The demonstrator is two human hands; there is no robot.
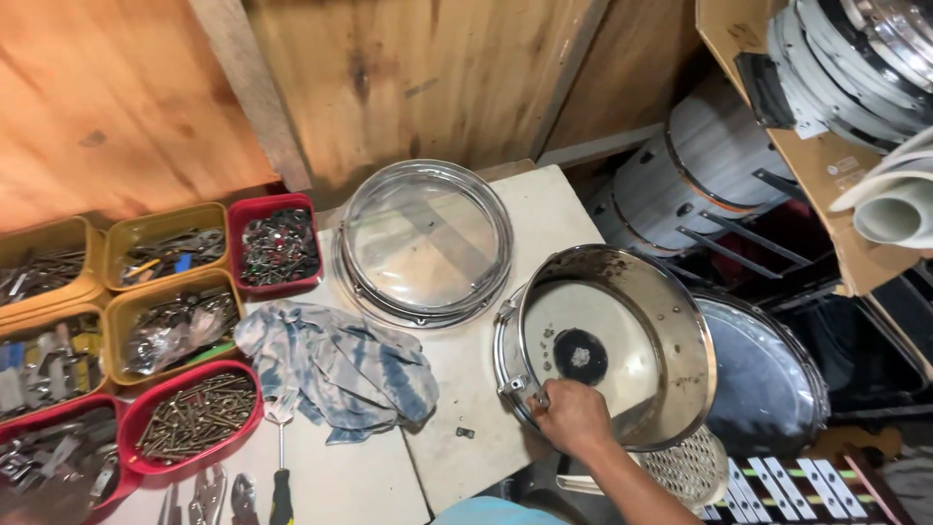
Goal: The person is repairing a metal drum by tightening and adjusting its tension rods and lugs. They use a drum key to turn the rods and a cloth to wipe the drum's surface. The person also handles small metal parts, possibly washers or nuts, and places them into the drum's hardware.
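Note:
A chrome snare drum shell point(671, 321) lies tilted on its side at the right edge of a white table point(544, 209), its open end facing up toward me. My right hand point(575, 416) grips the near rim of the shell by a metal lug at its lower left. Inside the shell a pale drumhead with a black round patch point(580, 355) shows. A clear drumhead in stacked chrome hoops point(425, 241) lies flat on the table behind it. My left hand is out of view.
A blue-white cloth point(340, 365) lies mid-table, with a small metal part point(465, 432) beside it. Yellow and red trays point(199, 413) of screws and hardware line the left. A screwdriver point(282, 472) and pliers point(209, 496) lie near the front. More drums point(700, 165) and hoops crowd the right.

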